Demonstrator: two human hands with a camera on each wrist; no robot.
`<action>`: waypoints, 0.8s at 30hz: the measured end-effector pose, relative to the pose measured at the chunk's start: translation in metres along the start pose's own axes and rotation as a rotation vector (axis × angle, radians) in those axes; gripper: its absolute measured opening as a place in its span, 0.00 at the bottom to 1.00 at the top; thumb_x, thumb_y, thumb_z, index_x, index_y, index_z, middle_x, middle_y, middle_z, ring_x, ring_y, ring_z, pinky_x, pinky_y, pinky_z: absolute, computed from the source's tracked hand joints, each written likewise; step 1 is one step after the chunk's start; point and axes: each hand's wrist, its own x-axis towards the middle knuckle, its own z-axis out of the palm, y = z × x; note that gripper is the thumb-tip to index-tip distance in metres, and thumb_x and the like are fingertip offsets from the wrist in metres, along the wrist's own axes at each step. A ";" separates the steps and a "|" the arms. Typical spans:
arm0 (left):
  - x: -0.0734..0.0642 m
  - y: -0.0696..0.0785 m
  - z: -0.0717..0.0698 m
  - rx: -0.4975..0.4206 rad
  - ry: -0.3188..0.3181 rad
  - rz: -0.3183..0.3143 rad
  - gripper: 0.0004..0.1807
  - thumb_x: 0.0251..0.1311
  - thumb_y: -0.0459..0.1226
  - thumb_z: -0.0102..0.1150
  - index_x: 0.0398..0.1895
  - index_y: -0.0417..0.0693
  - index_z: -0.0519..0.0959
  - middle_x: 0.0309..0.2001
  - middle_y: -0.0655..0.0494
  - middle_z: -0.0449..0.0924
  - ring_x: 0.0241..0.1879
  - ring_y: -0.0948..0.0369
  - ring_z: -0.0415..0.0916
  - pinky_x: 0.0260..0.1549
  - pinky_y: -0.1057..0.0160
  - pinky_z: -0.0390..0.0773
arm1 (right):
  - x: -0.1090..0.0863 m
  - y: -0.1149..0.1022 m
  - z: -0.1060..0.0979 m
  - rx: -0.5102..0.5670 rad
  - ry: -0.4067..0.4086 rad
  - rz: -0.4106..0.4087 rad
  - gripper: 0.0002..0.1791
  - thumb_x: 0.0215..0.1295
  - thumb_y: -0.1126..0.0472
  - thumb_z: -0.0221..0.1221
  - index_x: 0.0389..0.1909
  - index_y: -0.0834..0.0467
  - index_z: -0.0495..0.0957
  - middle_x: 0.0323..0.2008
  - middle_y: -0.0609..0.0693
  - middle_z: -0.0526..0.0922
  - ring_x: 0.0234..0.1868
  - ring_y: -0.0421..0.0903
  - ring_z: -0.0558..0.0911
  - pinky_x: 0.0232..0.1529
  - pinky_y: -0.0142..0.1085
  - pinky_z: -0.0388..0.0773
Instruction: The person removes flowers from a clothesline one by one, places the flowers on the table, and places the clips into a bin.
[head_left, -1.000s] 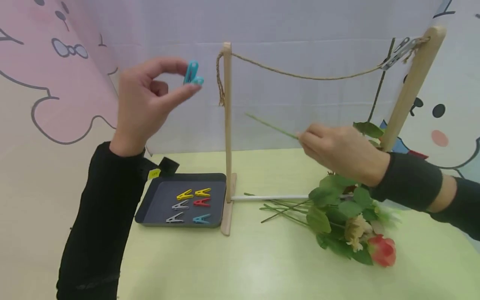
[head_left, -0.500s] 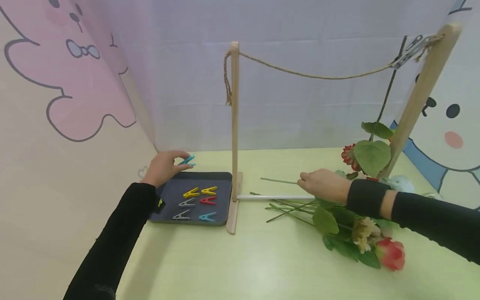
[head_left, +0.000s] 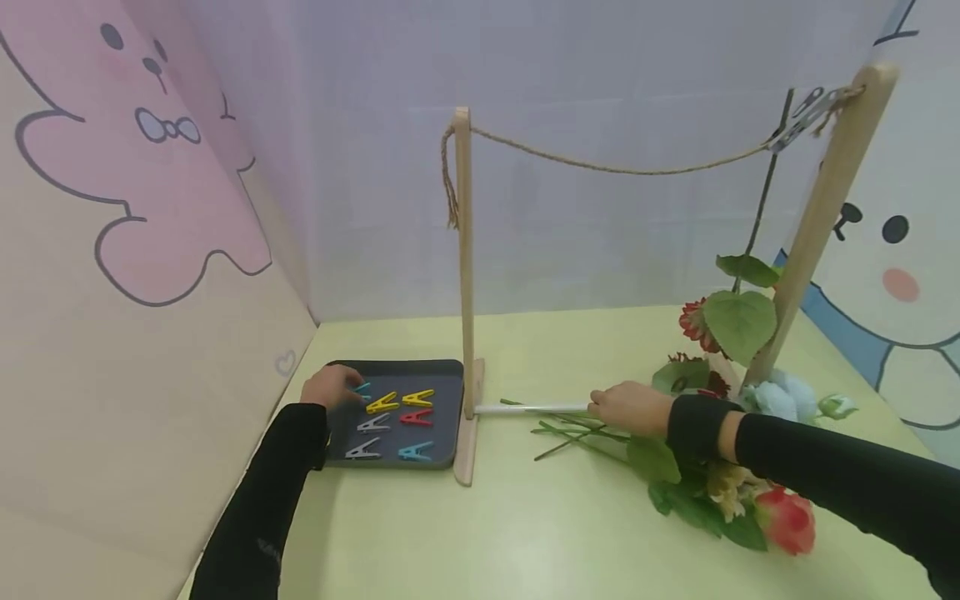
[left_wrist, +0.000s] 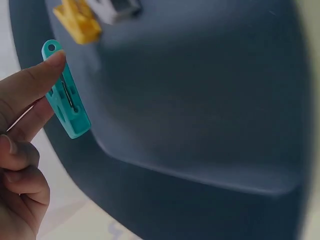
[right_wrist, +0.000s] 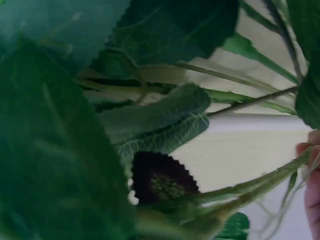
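My left hand [head_left: 330, 387] is low over the back left of the dark tray [head_left: 438, 368]. Its thumb and finger pinch a teal clothespin [left_wrist: 70, 100], which shows fully in the left wrist view. Several more clothespins lie in the tray, among them a red clothespin [head_left: 416, 417] and a blue clothespin [head_left: 415, 452]. At the crossbar, my right hand [head_left: 630, 408] holds a green flower stem [right_wrist: 270, 180]; leaves crowd the right wrist view. Below that hand lies a pile of artificial flowers, with a pink-red rose [head_left: 786, 518] at its near end.
A wooden stand has a left post [head_left: 467, 275], a right post [head_left: 825, 225] and a white crossbar [head_left: 532, 409]. A sagging twine [head_left: 600, 169] joins the posts. At its right end, a grey clothespin [head_left: 806, 121] clips an upside-down flower by its dark stem [head_left: 763, 196].
My left hand has come down from raised beside the left post to the tray, still pinching the teal clothespin. My right hand has lowered to the crossbar with the stem.
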 end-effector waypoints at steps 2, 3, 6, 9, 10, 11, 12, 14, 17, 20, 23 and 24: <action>-0.002 -0.003 0.003 0.018 -0.010 -0.010 0.19 0.44 0.38 0.69 0.42 0.43 0.81 0.42 0.46 0.82 0.40 0.49 0.78 0.36 0.51 0.76 | 0.000 -0.002 0.005 -0.025 0.001 -0.009 0.06 0.52 0.67 0.64 0.29 0.57 0.76 0.24 0.48 0.71 0.18 0.40 0.69 0.20 0.27 0.67; -0.003 -0.003 0.004 0.021 -0.015 -0.019 0.18 0.44 0.38 0.70 0.41 0.43 0.81 0.41 0.47 0.82 0.39 0.49 0.78 0.36 0.51 0.76 | 0.000 -0.003 0.008 -0.033 0.000 -0.009 0.06 0.51 0.67 0.64 0.29 0.57 0.77 0.24 0.48 0.72 0.19 0.40 0.70 0.20 0.27 0.67; -0.005 -0.004 0.005 0.019 -0.024 -0.032 0.17 0.43 0.36 0.70 0.40 0.43 0.82 0.40 0.47 0.82 0.38 0.50 0.78 0.35 0.51 0.76 | 0.001 -0.003 0.011 -0.033 -0.012 -0.001 0.05 0.52 0.66 0.64 0.29 0.57 0.77 0.24 0.48 0.72 0.19 0.40 0.70 0.20 0.27 0.67; -0.004 -0.005 0.005 0.006 -0.028 -0.032 0.17 0.43 0.35 0.69 0.40 0.44 0.82 0.40 0.46 0.82 0.39 0.49 0.78 0.35 0.51 0.75 | 0.001 -0.002 0.010 -0.019 -0.033 0.008 0.05 0.52 0.67 0.64 0.29 0.57 0.77 0.25 0.48 0.72 0.19 0.40 0.69 0.21 0.27 0.67; -0.004 -0.006 0.006 0.006 -0.027 -0.030 0.17 0.44 0.35 0.69 0.41 0.44 0.82 0.40 0.46 0.82 0.39 0.49 0.78 0.35 0.51 0.75 | 0.001 -0.002 0.009 -0.018 -0.038 0.010 0.05 0.52 0.67 0.64 0.29 0.57 0.77 0.25 0.48 0.72 0.19 0.40 0.69 0.21 0.27 0.67; -0.004 -0.008 0.006 0.005 -0.026 -0.028 0.17 0.44 0.35 0.68 0.41 0.44 0.82 0.41 0.46 0.82 0.40 0.49 0.78 0.35 0.51 0.75 | 0.002 -0.002 0.009 -0.015 -0.042 0.013 0.05 0.52 0.67 0.64 0.29 0.57 0.77 0.25 0.49 0.72 0.19 0.40 0.69 0.21 0.27 0.67; -0.004 -0.008 0.007 0.006 -0.026 -0.025 0.17 0.44 0.35 0.68 0.41 0.44 0.82 0.41 0.46 0.82 0.40 0.49 0.78 0.35 0.51 0.76 | 0.002 -0.002 0.008 -0.012 -0.042 0.015 0.05 0.52 0.67 0.63 0.29 0.57 0.77 0.25 0.49 0.72 0.19 0.40 0.69 0.20 0.28 0.67; -0.005 -0.010 0.007 0.004 -0.025 -0.025 0.17 0.45 0.34 0.67 0.42 0.44 0.82 0.42 0.46 0.82 0.41 0.48 0.77 0.35 0.51 0.76 | 0.003 -0.001 0.007 -0.016 -0.043 0.020 0.05 0.52 0.67 0.63 0.29 0.57 0.77 0.25 0.49 0.72 0.19 0.40 0.69 0.20 0.28 0.67; -0.006 -0.011 0.007 0.004 -0.027 -0.025 0.18 0.46 0.31 0.66 0.44 0.45 0.81 0.43 0.46 0.82 0.43 0.47 0.77 0.37 0.50 0.76 | 0.003 0.000 0.004 -0.023 -0.051 0.029 0.05 0.52 0.67 0.64 0.29 0.57 0.78 0.26 0.49 0.72 0.20 0.41 0.71 0.21 0.27 0.68; -0.005 -0.012 0.006 0.003 -0.032 -0.027 0.19 0.45 0.30 0.66 0.45 0.45 0.81 0.43 0.46 0.82 0.44 0.47 0.77 0.38 0.50 0.76 | 0.003 0.002 0.001 -0.030 -0.061 0.040 0.05 0.52 0.67 0.64 0.29 0.57 0.78 0.27 0.49 0.73 0.22 0.42 0.73 0.21 0.28 0.70; -0.003 -0.012 0.007 0.002 -0.032 -0.022 0.19 0.45 0.30 0.66 0.45 0.45 0.81 0.43 0.46 0.82 0.44 0.47 0.77 0.38 0.49 0.76 | 0.000 0.006 -0.001 -0.029 -0.058 0.055 0.06 0.52 0.68 0.64 0.29 0.57 0.77 0.27 0.50 0.74 0.23 0.42 0.73 0.21 0.28 0.71; -0.002 -0.012 0.007 -0.001 -0.031 -0.021 0.19 0.44 0.30 0.66 0.45 0.45 0.81 0.43 0.46 0.82 0.44 0.47 0.77 0.38 0.49 0.76 | -0.001 0.007 -0.001 -0.024 -0.051 0.060 0.06 0.52 0.68 0.64 0.28 0.57 0.77 0.27 0.50 0.74 0.23 0.42 0.73 0.21 0.29 0.71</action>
